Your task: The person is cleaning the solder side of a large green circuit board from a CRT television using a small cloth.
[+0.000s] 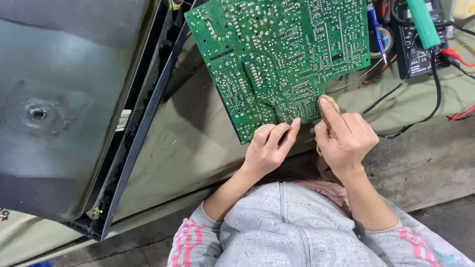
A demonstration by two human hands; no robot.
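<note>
**Both hands at the near edge of the circuit board**

Your left hand (267, 148) gripped the near edge of the green circuit board (277, 59), fingers curled over its solder side. Your right hand (344, 138) was clenched around a small tan wooden-looking piece (330, 106), forefinger pressed along it, its tip touching the board's edge just beside your left hand. Beyond your right hand lay a green-handled soldering iron (424, 22) and black cables (435, 94). Far left of your left hand stood a dark television casing (64, 109).

Circuit board (277, 59) lies right of television casing (74, 109).
</note>
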